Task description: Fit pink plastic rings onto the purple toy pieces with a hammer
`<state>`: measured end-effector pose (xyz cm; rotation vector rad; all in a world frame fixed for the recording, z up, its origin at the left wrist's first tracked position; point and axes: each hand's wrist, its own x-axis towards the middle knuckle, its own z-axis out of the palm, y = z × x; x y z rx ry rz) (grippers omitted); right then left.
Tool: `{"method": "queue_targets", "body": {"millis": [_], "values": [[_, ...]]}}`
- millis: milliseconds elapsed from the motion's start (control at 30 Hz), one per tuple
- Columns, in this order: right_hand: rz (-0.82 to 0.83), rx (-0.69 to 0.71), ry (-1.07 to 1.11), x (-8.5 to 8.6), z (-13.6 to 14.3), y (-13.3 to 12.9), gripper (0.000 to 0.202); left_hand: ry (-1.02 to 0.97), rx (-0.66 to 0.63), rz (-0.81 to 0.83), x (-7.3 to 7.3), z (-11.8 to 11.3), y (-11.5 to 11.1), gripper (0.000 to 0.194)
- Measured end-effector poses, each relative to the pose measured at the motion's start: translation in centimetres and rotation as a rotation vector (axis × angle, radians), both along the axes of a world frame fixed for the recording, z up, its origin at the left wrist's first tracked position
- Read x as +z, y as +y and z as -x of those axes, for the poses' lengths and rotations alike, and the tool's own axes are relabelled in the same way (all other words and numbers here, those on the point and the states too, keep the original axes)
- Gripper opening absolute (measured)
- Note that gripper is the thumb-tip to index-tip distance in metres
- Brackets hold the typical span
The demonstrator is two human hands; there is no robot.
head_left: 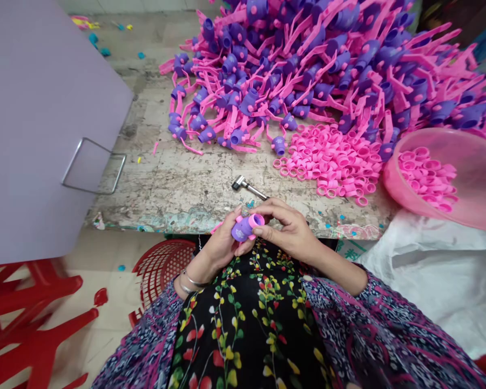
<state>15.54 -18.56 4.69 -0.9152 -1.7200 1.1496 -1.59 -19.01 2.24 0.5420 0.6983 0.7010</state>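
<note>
My left hand (216, 248) is wrapped round a purple plastic piece (240, 231) with a pink arm, held just off the table's front edge. A pink ring (256, 220) sits at the open end of the piece, which faces up and to the right. The thumb and fingers of my right hand (291, 229) close on this ring end. Just beyond my hands lies a small hammer (247, 185), its handle partly hidden by my right hand. Loose pink rings (336, 156) are heaped on the table to the right.
Behind is a large pile of purple and pink pieces (275, 70) on the worn wooden table (162, 178). A pink bowl (473, 178) with rings stands right. At left are a grey panel (44, 119) with a wire handle, red stools (36, 313) and a red basket (162, 270).
</note>
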Motion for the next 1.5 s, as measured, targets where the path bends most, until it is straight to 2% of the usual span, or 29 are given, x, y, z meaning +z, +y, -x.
{"method": "queue_targets", "body": {"millis": [500, 1133, 1267, 1500], "values": [[-0.045, -0.096, 0.014, -0.2, 0.9, -0.2, 0.021, -0.017, -0.002, 0.004, -0.1, 0.0, -0.1, 0.059], [0.024, -0.101, 0.061, -1.0, 1.2, -0.1, 0.024, -0.01, -0.001, 0.074, -0.1, -0.3, -0.2, 0.058], [0.049, -0.057, 0.085, -0.7, 0.9, -0.2, 0.024, -0.016, -0.007, 0.037, 0.2, -0.4, -0.2, 0.058], [-0.008, 0.095, 0.085, -0.3, 0.1, -0.5, 0.031, -0.003, -0.013, -0.028, 0.3, -0.3, -0.4, 0.058]]}}
